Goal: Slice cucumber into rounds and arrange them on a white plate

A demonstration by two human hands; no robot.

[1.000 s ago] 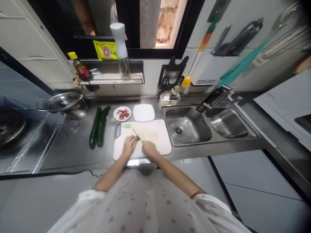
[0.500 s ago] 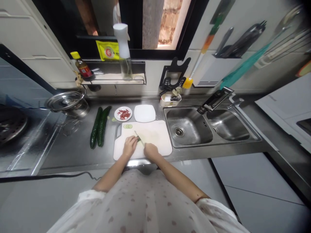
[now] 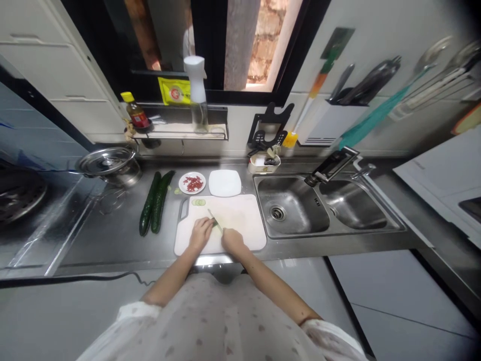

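Note:
On the white cutting board [image 3: 244, 215], my left hand [image 3: 201, 232] is closed around a short piece of cucumber [image 3: 214, 222], mostly hidden by my fingers. My right hand [image 3: 233, 241] grips a knife [image 3: 215, 219] by its handle. Its blade slants up and to the left, right beside the cucumber piece; whether it touches cannot be made out. Several thin cucumber slices [image 3: 198, 202] lie together at the board's upper left. Left of the board, two whole dark green cucumbers [image 3: 155, 203] rest side by side on the steel counter.
Behind the board stand a small plate [image 3: 184, 189] with chopped red bits and a white square plate [image 3: 224, 183]. A double sink [image 3: 293, 232] with a black faucet [image 3: 330, 165] is on the right. A lidded steel pot [image 3: 124, 175] stands at the left.
The whole view has shifted slightly downward as my head tilts. Both hands, the knife and the cucumber piece hold nearly the same places on the board.

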